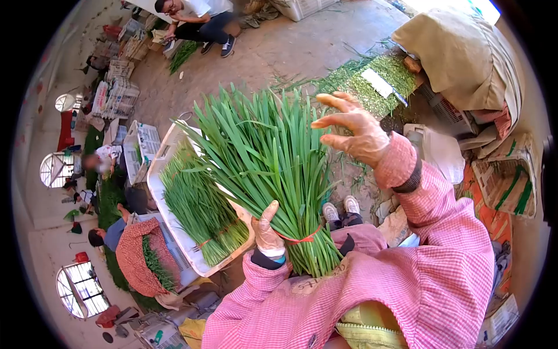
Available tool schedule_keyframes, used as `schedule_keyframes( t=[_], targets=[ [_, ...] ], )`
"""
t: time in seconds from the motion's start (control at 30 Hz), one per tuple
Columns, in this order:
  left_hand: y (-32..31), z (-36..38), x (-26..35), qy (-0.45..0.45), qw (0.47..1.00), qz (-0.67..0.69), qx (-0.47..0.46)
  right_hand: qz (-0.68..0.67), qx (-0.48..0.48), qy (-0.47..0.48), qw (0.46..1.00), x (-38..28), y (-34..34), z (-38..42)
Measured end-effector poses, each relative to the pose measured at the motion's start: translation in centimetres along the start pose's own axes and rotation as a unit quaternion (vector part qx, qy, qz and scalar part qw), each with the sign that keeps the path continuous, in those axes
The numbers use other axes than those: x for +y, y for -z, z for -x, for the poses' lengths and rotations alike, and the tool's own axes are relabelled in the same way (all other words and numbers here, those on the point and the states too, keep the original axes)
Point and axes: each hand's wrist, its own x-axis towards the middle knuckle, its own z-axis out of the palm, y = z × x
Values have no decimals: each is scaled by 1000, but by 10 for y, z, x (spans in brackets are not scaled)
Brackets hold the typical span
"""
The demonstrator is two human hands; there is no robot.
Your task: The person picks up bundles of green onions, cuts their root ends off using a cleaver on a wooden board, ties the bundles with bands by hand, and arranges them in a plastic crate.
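Observation:
A large bunch of garlic chives [279, 168] leans against my lap, its leaf tips fanned up and away from me. A red band [299, 238] circles its stems near the base. My left hand [268, 234], in a thin clear glove, grips the bunch from the left beside that band, thumb up; its other fingers are hidden behind the stems. Raised to the right of the leaves, my right hand [356, 129] is gloved too, with fingers spread and nothing in them. To my left, a white crate [160, 174] holds more tied green bunches [203, 203].
Chopped green trimmings [372, 87] cover the floor ahead on the right. A tan cloth [459, 58] drapes over crates at the right. One person [200, 17] sits at the top; others are at the left, near stacked crates [116, 96]. A plastic basket [508, 174] lies far right.

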Motion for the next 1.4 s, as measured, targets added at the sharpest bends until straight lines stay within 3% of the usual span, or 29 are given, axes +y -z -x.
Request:
schedule_keyframes(
  t=[0.07, 0.13, 0.27, 0.4, 0.53, 0.6, 0.67, 0.73, 0.83, 0.9, 0.93, 1.0, 1.03, 1.07, 1.13, 1.2, 1.23, 1.3, 1.33, 1.4],
  targets=[
    [4, 0, -1, 3, 1000, -16, -1, -15, -79, 28, 996, 8, -19, -13],
    [6, -2, -2, 3, 1000, -31, -3, -65, -223, -49, 971, -3, -17, -24],
    [4, 1, -1, -44, 995, -86, 21, -9, -305, -53, 951, -16, -26, -29],
    [5, 1, -2, -55, 993, -97, 30, 6, -306, -41, 951, -17, -33, -19],
    [-3, 3, 1, -32, 997, -65, 30, -1, -212, 46, 976, -14, -35, 4],
    [1, 2, -1, -11, 999, -47, 16, 33, -200, 21, 979, -13, -40, 7],
    [-2, 2, -2, -20, 998, -56, 16, 83, -125, -178, 972, 6, -45, 0],
    [-10, 4, -3, -32, 997, -62, 15, -80, -2, -359, 930, 35, -8, -22],
    [-17, 11, -2, -37, 994, -96, 28, 146, 108, -226, 957, 31, 10, -28],
    [-12, 7, -8, -34, 994, -101, 12, 50, 27, -75, 996, 4, 19, -35],
    [-17, 8, -9, -32, 995, -98, 8, 107, -122, -79, 984, -8, 12, -44],
    [-27, 11, -6, -42, 994, -101, -5, 191, -313, -105, 924, -15, 3, -57],
    [-29, 11, -6, -50, 995, -82, -10, 190, -310, -102, 926, -8, -5, -59],
    [-25, 9, -5, -53, 995, -83, -10, 166, -257, -171, 937, 5, -17, -60],
    [-12, 6, -8, 25, 999, -28, -26, 138, -260, -309, 904, 41, -5, -72],
    [-21, 8, -8, 18, 1000, -9, -21, 198, 13, -229, 953, 54, 6, -53],
    [-21, 7, -8, 5, 999, -26, -28, 197, 12, -226, 954, 49, 6, -55],
    [-19, 9, -9, -2, 998, -44, -34, -13, 158, -190, 969, 24, 4, -52],
    [-20, 9, -10, 5, 998, -48, -31, -12, 156, -193, 969, 8, -5, -50],
    [-23, 8, -11, 18, 998, -57, -29, -101, -20, -224, 969, -16, -23, -48]
  ],
)
